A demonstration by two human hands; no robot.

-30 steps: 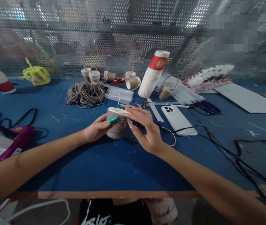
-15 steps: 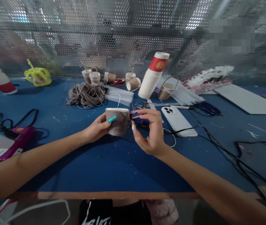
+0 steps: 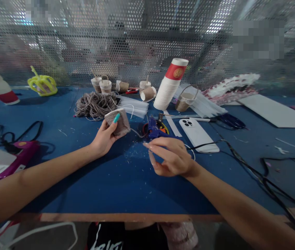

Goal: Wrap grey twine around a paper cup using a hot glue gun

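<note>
My left hand (image 3: pixel 105 139) grips a paper cup (image 3: pixel 121 124) wrapped in grey cord, its thumb with a turquoise nail lying across the side. The cup is tilted, with its pale rim up and to the left. From its lower right side a loose length of cord (image 3: pixel 136 133) runs toward a blue glue gun (image 3: pixel 154 129). My right hand (image 3: pixel 170 156) hovers just in front of the glue gun, fingers bent and thumb apart from them. Nothing shows between its fingertips. Behind the cup lies a heap of grey cord (image 3: pixel 95 105).
A leaning stack of paper cups (image 3: pixel 166 92) stands at the back, near several small cord-wrapped cups and clear glue sticks (image 3: pixel 134 107). A white phone (image 3: pixel 199 135) and black cables (image 3: pixel 241 159) lie to the right. At left is a magenta pouch-like object (image 3: pixel 29 152).
My left hand has tilted the cup and moved it slightly left and up. My right hand has drawn away from the cup, down and right, revealing the glue gun and the loose cord.
</note>
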